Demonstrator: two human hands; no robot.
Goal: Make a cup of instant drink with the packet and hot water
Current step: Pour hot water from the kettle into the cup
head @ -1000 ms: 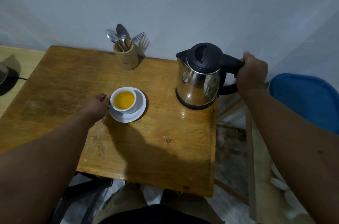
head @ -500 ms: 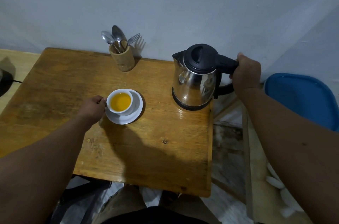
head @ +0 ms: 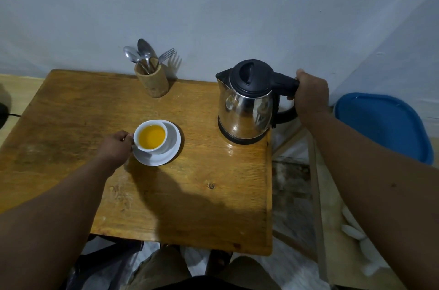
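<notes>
I've just set the kettle back down at the worktop's right edge; my right hand is still wrapped round its handle. My left hand pinches the cup, full of orange drink, on its saucer. Pouring looks done; stirring probably remains. Open worktop lies in front, near me

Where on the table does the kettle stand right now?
In the head view, the kettle stands at the table's far right edge, right of the cup, its handle held by the right hand.
</notes>
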